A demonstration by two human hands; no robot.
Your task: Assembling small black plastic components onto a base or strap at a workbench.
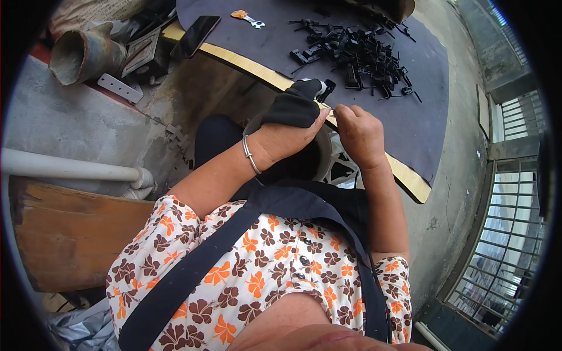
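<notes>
Looking down from the head camera, both hands meet at the near edge of the work table (410, 175), just above the person's lap; the left hand (287, 126) wears a black fingerless glove (290, 108) and a thin silver bangle (252, 155) at the wrist, its fingers curled tight around a small black plastic part (324, 89) that pokes out above the knuckles; the right hand (360, 131) is bare, fingers bunched into a close pinch right beside the left thumb, touching it or nearly so; what sits in that pinch is too small to tell. Beyond the hands, well apart, a loose pile of black plastic pieces (360, 55) is spread over the dark mat (427, 99) covering the table; farther left on the mat lies a small orange-handled tool (247, 17), and a dark phone (196, 35) rests at the table's edge. Below the hands a round white bucket rim (336, 169) shows; off to the left, a white pipe (70, 169) runs along the concrete floor, beside a wooden board (70, 234); a rusty pipe section (82, 52) lies at upper left.
</notes>
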